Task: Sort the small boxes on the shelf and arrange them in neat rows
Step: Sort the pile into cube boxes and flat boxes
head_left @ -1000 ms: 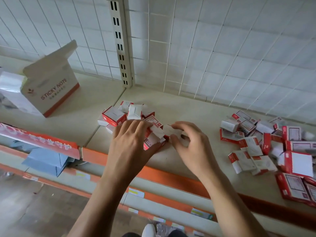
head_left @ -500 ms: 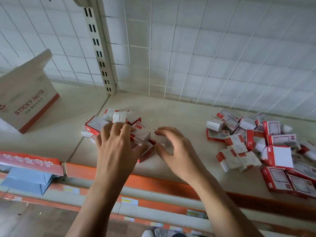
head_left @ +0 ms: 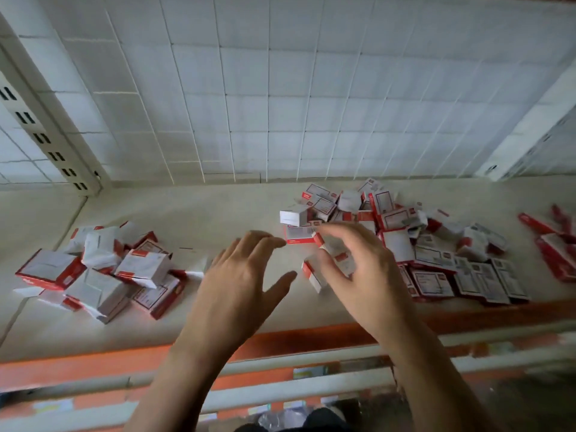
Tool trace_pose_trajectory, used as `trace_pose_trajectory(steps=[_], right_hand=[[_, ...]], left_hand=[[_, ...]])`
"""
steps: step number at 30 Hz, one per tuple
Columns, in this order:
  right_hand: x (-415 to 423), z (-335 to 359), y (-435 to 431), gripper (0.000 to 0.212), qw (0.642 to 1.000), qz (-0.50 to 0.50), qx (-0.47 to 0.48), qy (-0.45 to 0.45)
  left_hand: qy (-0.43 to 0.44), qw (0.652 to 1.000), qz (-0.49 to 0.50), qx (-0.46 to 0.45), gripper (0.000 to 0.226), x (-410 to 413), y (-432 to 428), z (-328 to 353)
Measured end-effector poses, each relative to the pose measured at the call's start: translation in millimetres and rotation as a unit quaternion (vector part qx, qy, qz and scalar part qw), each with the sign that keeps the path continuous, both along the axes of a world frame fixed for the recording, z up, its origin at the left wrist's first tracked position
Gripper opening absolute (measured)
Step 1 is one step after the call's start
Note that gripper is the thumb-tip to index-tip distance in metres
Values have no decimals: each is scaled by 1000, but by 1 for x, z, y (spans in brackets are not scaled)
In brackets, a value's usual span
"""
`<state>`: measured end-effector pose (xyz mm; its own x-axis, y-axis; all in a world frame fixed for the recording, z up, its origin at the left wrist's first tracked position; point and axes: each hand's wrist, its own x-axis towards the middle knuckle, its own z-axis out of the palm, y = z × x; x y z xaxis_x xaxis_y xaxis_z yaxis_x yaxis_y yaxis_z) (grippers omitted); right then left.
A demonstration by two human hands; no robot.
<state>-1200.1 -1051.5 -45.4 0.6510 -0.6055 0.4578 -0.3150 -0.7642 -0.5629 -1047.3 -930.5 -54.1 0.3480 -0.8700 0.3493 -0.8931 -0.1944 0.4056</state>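
Note:
Small red-and-white boxes lie in two loose heaps on the beige shelf (head_left: 218,210). The left heap (head_left: 124,269) sits near the shelf's left end. A larger right heap (head_left: 430,244) spreads toward the back, with flat boxes along its front. Between the heaps, my left hand (head_left: 240,275) hovers with its fingers spread and holds nothing. At the right heap's near-left edge, my right hand (head_left: 358,269) arches over loose boxes, one of them (head_left: 311,277) just under the thumb. Blur hides whether it grips any.
A white wire grid (head_left: 280,88) backs the shelf and a slotted upright post (head_left: 46,135) stands at the left. An orange front rail (head_left: 93,366) edges the shelf. More red packs (head_left: 554,244) lie at the far right. Lower shelves show below.
Both hands left the left heap and moved right across the shelf. The left hand opened. The view swung right, so the sticky-note carton is out of sight.

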Motion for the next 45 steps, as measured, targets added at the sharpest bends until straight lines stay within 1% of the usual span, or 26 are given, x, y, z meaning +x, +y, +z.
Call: trace_pose_trajectory(steps=[5,8,11,15,20,24,27,29,31,33,35,38,41,45], right_hand=[[-39,-8,-9,37,997,-66,-4,36],[-50,-13,-8,39,994,-87,-2,58],[-53,-17,-8,39,994,-95,-4,56],[-50,-23,-7,35,996,-81,-17,43],[-35,-30,-3,32,994,-97,-26,44],[-26,-36,1,38,983,-141,-34,112],[-20,-40,4,37,977,-139,-55,150],[-20,-41,2,36,975,-138,-60,161],[-17,-39,0,34,981,-123,-49,138],[-9,-35,6,33,992,-86,-41,81],[1,-28,19,33,998,-31,-47,21],[26,-22,43,32,996,69,-34,-44],[54,-23,63,33,989,138,-13,-50],[88,-36,87,30,981,193,6,-6]], left_hand=[[11,998,-48,34,60,-24,-32,-20],[14,997,-52,48,65,-35,-44,-32],[28,998,-39,35,59,-41,-49,-37],[37,999,-34,15,48,-42,-37,-32],[53,999,-10,-1,49,-44,-7,-25],[64,998,12,-1,50,-48,15,-23],[74,997,35,0,48,-46,30,-20],[77,996,53,-4,48,-43,39,-17],[75,994,75,-12,50,-37,51,-16],[75,992,98,-17,51,-29,66,-15],[70,990,119,-23,52,-23,78,-14],[65,985,158,-33,51,-12,100,-12],[59,979,190,-35,52,0,122,-12],[59,971,231,-33,53,14,146,-14]])
